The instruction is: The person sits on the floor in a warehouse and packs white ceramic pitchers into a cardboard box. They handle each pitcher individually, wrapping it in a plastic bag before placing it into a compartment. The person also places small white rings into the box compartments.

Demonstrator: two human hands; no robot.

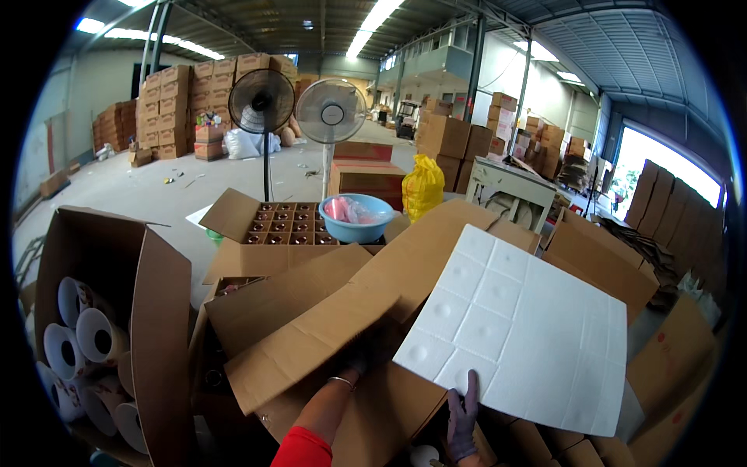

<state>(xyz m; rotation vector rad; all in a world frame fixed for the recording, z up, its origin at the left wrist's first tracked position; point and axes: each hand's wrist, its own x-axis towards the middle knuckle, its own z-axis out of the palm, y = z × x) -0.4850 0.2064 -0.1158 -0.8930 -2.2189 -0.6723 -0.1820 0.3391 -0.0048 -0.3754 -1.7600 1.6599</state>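
Observation:
My right hand [462, 416], in a grey-purple glove, grips the lower edge of a white foam sheet [537, 335]. Two fingers show against the sheet's dimpled, grooved face; the sheet is tilted at the right. My left hand [358, 359] reaches under a raised cardboard flap [334, 331] of the brown carton in front of me. Its fingers are lost in the shadow there; a bracelet and a red sleeve show on that arm.
At the left, an open carton [162, 311] holds several white paper rolls. Ahead stand a divided carton [288, 226] of glass items, a blue basin [358, 222] with plastic bags, a yellow sack [424, 187] and two fans [331, 114]. Stacked cartons [165, 113] line the back.

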